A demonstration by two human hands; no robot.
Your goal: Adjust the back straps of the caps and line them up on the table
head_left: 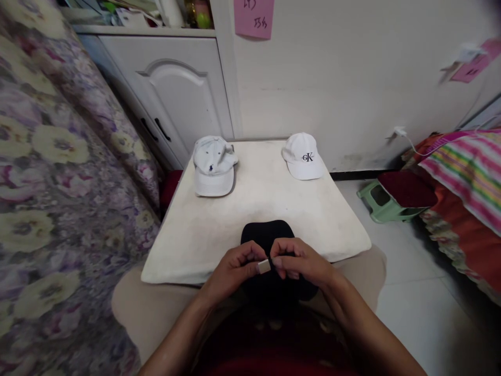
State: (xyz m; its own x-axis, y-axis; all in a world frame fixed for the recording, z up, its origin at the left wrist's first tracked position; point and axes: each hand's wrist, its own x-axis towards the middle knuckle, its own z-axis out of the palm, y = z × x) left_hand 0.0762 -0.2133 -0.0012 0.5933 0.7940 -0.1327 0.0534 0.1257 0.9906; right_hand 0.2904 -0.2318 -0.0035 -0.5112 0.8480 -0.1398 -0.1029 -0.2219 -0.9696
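Observation:
A black cap (267,232) lies at the table's near edge and over my lap, brim pointing away from me. Above its near part, my left hand (239,265) pinches a small, pale metallic buckle (264,266) between thumb and fingers. Close against it on the right, my right hand (299,259) has its thumb and fingertips pinched together at the buckle's end. What sits between those fingers seems to be a thin black strap, mostly hidden. The cap's near part blends into dark shadow.
A light-coloured cap (213,169) stands at the back left of the cream-covered table (262,193). At the back right is a white cap (303,156) with black letters. A flowered curtain (70,209) hangs at left; a green stool (395,201) and a bed (477,219) stand at right.

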